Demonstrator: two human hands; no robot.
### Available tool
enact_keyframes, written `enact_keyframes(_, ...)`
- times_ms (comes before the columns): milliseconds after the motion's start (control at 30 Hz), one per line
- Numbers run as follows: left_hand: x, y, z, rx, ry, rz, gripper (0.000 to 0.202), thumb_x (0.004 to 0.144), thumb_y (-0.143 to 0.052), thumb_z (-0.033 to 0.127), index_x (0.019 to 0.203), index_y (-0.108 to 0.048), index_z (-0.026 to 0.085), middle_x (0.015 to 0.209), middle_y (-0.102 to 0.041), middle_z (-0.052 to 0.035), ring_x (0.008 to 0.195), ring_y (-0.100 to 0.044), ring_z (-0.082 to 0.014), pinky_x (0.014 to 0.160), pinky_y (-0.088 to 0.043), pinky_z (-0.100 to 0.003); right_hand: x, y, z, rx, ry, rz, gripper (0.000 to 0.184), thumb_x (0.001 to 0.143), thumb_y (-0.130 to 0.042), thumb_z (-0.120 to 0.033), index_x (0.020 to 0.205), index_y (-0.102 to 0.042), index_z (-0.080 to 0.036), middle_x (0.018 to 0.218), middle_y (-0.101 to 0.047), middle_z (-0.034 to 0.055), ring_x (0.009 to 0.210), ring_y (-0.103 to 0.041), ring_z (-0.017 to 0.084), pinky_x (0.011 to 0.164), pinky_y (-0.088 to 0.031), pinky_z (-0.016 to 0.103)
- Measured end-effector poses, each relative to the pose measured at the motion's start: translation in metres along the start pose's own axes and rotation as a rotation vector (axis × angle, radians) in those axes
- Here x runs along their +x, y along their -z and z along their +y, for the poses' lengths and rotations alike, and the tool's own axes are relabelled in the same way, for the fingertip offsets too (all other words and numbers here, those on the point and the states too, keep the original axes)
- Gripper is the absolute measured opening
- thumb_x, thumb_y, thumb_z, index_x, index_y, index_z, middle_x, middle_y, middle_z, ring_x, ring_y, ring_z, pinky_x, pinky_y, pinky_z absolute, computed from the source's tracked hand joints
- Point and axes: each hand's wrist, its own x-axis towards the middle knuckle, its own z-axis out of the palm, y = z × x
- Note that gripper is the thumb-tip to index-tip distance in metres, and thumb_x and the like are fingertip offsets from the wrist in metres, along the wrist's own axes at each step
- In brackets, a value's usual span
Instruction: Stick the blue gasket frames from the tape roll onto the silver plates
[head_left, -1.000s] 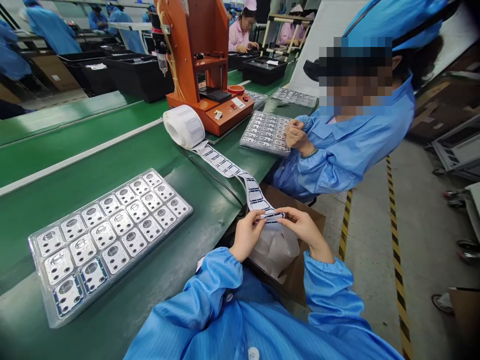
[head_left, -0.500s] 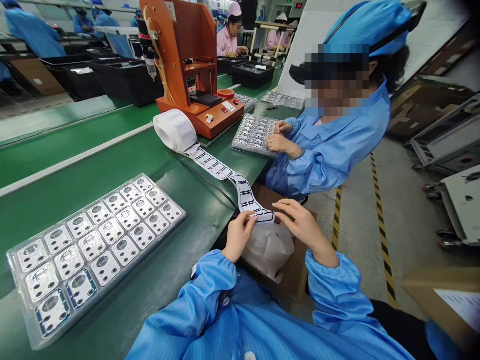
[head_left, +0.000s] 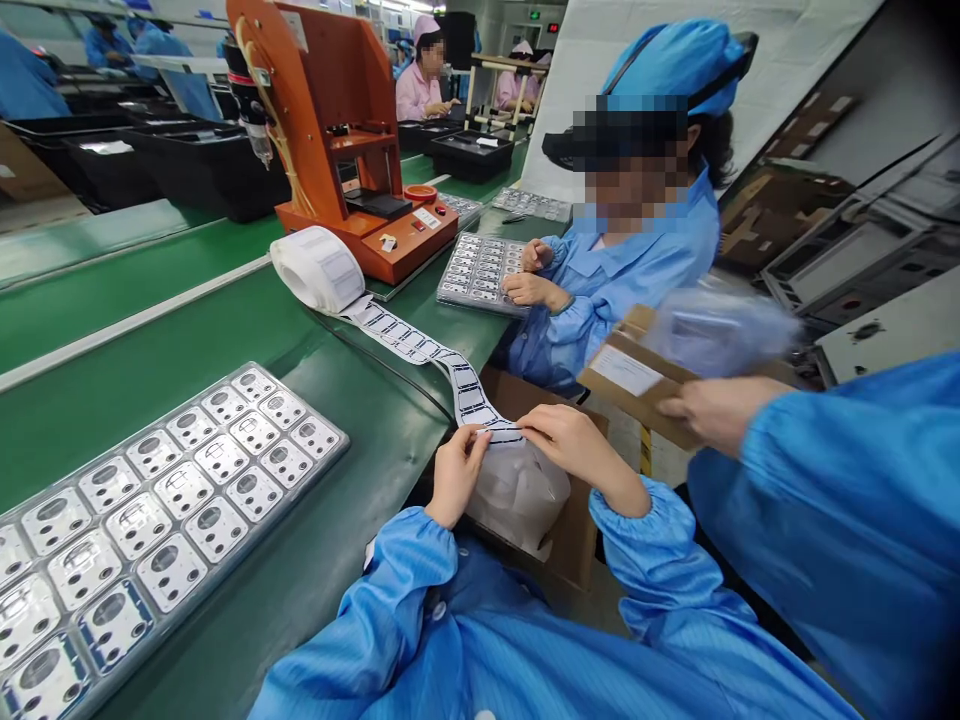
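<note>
My left hand and my right hand both pinch the end of a printed white label strip, just above a translucent plastic bag. That bag lies in an open cardboard box below my hands. The strip runs back across the green bench to a large white label roll. To my left, a clear tray holds rows of perforated metal-and-film sheets. Nothing shows whether the strip's end is peeled.
A co-worker's blue sleeve enters at right, that hand carrying a cardboard carton and a plastic bag. An orange press machine stands behind the roll. Across the green bench, another seated person works on a tray.
A co-worker's arm has come in from the right with a carton and a bag. The view has swung right, so the bench contents sit further left. My hands still pinch the strip.
</note>
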Motion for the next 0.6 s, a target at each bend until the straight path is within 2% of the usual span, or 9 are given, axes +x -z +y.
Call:
enact_keyframes(200, -0.003, 0.002, 0.005, 0.016, 0.059, -0.046, 0.046, 0.088, -0.056, 0.05, 0.116, -0.065, 0.015, 0.082, -0.068, -0.0025, 0.068, -0.061, -0.0139, 0.068, -0.047, -0.024, -0.012, 0.004, -0.012, -0.135, 0.031, 0.044, 0.016, 0.097, -0.055, -0.022, 0.09, -0.069, -0.019, 0.084, -0.071, 0.0042, 0.078, -0.064, 0.018, 0.074, -0.044, 0.032)
enact_keyframes(400, -0.005, 0.003, 0.005, 0.038, 0.158, -0.097, 0.061, 0.1, -0.022, 0.057, 0.122, -0.063, 0.018, 0.08, -0.071, -0.0039, 0.078, -0.069, -0.0186, 0.08, -0.049, -0.03, -0.032, 0.013, -0.028, -0.174, 0.094, 0.105, 0.017, 0.097, -0.054, -0.017, 0.09, -0.07, -0.017, 0.082, -0.071, 0.0047, 0.075, -0.062, 0.017, 0.074, -0.043, 0.032)
enact_keyframes(500, -0.004, 0.003, 0.001, 0.11, 0.18, -0.109, 0.064, 0.101, -0.015, 0.056, 0.122, -0.062, 0.017, 0.099, -0.074, -0.0083, 0.087, -0.071, -0.0203, 0.083, -0.051, -0.032, -0.042, 0.023, -0.039, -0.159, 0.122, 0.117, 0.017, 0.097, -0.054, -0.015, 0.091, -0.07, -0.017, 0.084, -0.071, 0.0049, 0.075, -0.062, 0.017, 0.075, -0.044, 0.033)
enact_keyframes(600, -0.003, 0.001, -0.003, 0.167, 0.169, -0.143, 0.06, 0.102, -0.017, 0.052, 0.126, -0.061, 0.018, 0.122, -0.07, -0.0099, 0.11, -0.067, -0.0223, 0.096, -0.049, -0.033, -0.05, 0.034, -0.046, -0.135, 0.135, 0.13, 0.015, 0.096, -0.055, -0.014, 0.092, -0.069, -0.016, 0.086, -0.071, 0.0053, 0.075, -0.062, 0.017, 0.076, -0.045, 0.033)
